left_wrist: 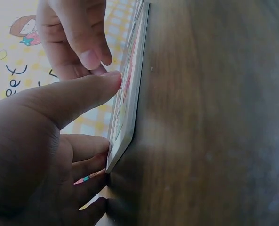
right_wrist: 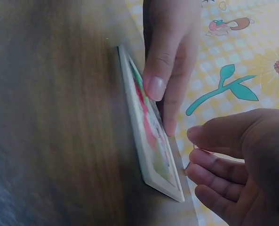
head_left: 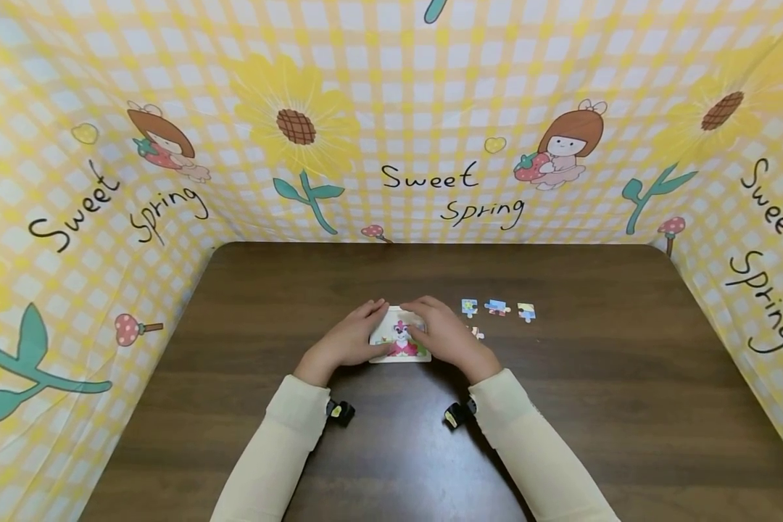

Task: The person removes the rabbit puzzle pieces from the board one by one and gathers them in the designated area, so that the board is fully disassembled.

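Observation:
A small framed puzzle board (head_left: 401,357) with a pink cartoon figure lies on the table, its upper part pale. My left hand (head_left: 347,339) grips its left side, with the thumb (left_wrist: 97,88) on its face and the fingers by its edge. Over the board's upper right is my right hand (head_left: 449,335), thumb and fingers bent towards each other. In the right wrist view the right hand (right_wrist: 238,160) has its fingertips close together beside the board (right_wrist: 141,141); a thin reddish line shows there, but whether it is a held piece is unclear.
Three loose puzzle pieces, one (head_left: 469,307), another (head_left: 496,307) and a third (head_left: 525,312), lie right of the board. Another piece (head_left: 476,333) is partly hidden by the right hand. A yellow checked cloth (head_left: 365,87) surrounds the brown table (head_left: 600,406).

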`<action>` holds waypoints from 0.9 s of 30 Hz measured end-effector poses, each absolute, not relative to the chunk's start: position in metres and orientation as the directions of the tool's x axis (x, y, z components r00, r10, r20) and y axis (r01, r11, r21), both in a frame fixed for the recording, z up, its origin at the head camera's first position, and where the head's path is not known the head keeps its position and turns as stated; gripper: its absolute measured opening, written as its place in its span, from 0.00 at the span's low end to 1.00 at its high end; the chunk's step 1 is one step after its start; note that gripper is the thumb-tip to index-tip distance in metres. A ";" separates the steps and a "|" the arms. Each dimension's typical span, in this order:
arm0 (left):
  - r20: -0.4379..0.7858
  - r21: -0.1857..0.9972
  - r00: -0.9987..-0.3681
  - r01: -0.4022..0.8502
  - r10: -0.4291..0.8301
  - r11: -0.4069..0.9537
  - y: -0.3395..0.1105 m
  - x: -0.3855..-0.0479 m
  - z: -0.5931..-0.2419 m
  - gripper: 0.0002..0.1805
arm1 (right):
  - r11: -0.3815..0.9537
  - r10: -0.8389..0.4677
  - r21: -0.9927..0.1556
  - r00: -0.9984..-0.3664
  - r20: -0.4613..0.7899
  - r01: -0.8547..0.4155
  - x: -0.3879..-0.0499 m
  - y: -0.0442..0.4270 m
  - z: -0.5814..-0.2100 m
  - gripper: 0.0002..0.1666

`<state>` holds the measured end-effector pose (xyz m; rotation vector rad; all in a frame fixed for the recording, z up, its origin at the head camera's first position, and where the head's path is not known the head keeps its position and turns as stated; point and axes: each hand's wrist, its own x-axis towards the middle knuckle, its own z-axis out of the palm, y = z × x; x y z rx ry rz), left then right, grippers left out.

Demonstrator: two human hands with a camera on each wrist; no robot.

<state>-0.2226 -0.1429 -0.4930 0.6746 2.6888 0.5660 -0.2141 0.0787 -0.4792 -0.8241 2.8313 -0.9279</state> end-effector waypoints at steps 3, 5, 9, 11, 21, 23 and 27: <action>-0.194 0.444 -0.845 0.377 0.498 0.813 -0.143 -0.223 -0.491 0.46 | 0.661 -0.513 -0.567 -0.848 0.137 -0.491 -0.214 0.077 -0.479 0.25; -0.190 0.444 -0.846 0.379 0.498 0.812 -0.143 -0.223 -0.490 0.46 | 0.660 -0.516 -0.564 -0.845 0.141 -0.497 -0.214 0.076 -0.482 0.25; -0.195 0.442 -0.843 0.381 0.501 0.812 -0.143 -0.221 -0.490 0.45 | 0.667 -0.533 -0.552 -0.838 0.117 -0.501 -0.215 0.075 -0.487 0.25; -0.194 0.444 -0.842 0.382 0.503 0.811 -0.143 -0.221 -0.490 0.45 | 0.664 -0.541 -0.552 -0.834 0.111 -0.504 -0.215 0.075 -0.489 0.25; -0.211 0.438 -0.843 0.371 0.494 0.819 -0.142 -0.221 -0.493 0.45 | 0.667 -0.565 -0.509 -0.815 0.130 -0.544 -0.213 0.075 -0.495 0.24; -0.209 0.438 -0.844 0.371 0.494 0.819 -0.142 -0.222 -0.493 0.46 | 0.667 -0.568 -0.502 -0.812 0.135 -0.551 -0.213 0.075 -0.495 0.24; -0.206 0.445 -0.845 0.368 0.493 0.817 -0.143 -0.223 -0.494 0.46 | 0.669 -0.574 -0.490 -0.807 0.138 -0.559 -0.214 0.076 -0.496 0.23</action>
